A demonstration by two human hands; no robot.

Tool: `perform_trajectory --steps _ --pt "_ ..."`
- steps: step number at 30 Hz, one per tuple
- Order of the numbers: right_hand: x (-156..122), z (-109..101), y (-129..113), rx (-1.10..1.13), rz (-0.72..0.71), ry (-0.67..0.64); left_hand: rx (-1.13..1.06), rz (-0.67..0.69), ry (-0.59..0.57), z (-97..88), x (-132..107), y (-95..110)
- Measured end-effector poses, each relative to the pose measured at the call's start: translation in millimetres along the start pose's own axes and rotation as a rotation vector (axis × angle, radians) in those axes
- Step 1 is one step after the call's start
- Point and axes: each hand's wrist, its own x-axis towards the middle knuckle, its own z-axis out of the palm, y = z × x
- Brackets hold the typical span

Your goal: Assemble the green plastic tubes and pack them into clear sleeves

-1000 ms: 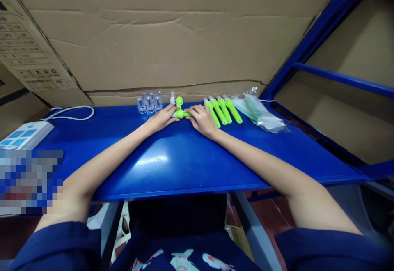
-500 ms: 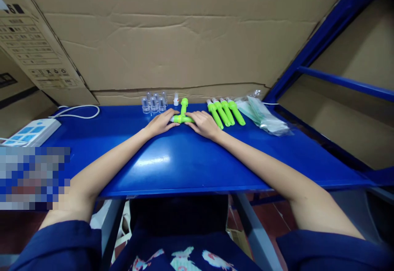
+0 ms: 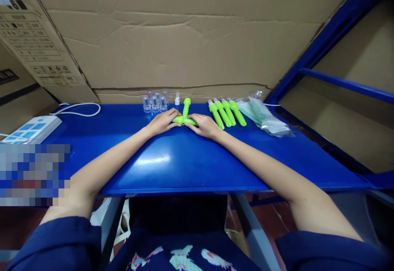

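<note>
A green tube (image 3: 185, 120) lies crosswise on the blue table (image 3: 184, 160) between my hands. My left hand (image 3: 161, 123) pinches its left end with closed fingers. My right hand (image 3: 205, 126) grips its right end, fingers curled. A second green tube (image 3: 186, 105) lies just behind, pointing away from me. Right of my right hand lies a row of several green tubes with pale caps (image 3: 227, 113).
Several small clear vials (image 3: 154, 102) and one white-capped piece (image 3: 177, 99) stand at the back by a cardboard wall (image 3: 184, 37). Clear plastic bags (image 3: 264, 117) lie at the right. A white power strip (image 3: 29, 129) with its cord sits far left. A blue frame (image 3: 338, 83) rises on the right.
Both hands stay on the crosswise green tube and have hardly shifted. The camera has tilted a little, so everything sits slightly lower and further right in the picture.
</note>
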Motion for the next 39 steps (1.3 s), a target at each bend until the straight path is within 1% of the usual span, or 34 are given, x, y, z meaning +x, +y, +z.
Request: perform_trajectory --steps 4,11,29,36,39 --pt "1.1 -1.8 -2.0 0.035 0.046 -0.015 -0.011 0.006 -0.017 1.6 0.8 -1.0" --pt "3.9 -2.5 -1.2 0.002 0.065 -0.094 -0.030 -0.032 -0.024 0.9 0.5 1.3" --pt "1.3 -0.4 1.5 0.009 0.053 -0.081 -0.048 -0.040 -0.021 3.9 0.7 -1.0" --pt "2.1 -1.7 -0.7 -0.012 0.062 -0.096 -0.037 -0.047 -0.029 3.1 0.7 0.3" --pt "1.4 -1.9 -1.2 -0.010 0.067 -0.093 0.002 -0.039 -0.033 2.5 0.7 1.6"
